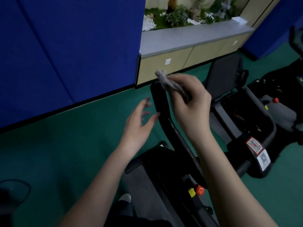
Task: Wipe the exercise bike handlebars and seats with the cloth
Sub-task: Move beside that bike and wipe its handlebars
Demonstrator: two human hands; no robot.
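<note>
Blue padded wall panels (65, 54) on the left, another blue panel (270, 30) far right. Green floor (57, 153) throughout. Low beige cabinet (180, 63) against the back, white wall plate (167, 61) on its front, grey worktop (188, 38) on top. Small white box (239, 20) sits on the worktop. Behind it are plants (177, 17) and white pebbles (148, 22). Light shoe tip (125, 197) bottom centre. Dark round object (14, 190) bottom left, can't tell what.

The person is wearing dark trousers (128, 212) and 1 pale shoe (125, 197), leaving the left hand (139, 123), right hand (192, 105) and 2 forearms (101, 177) bare.
</note>
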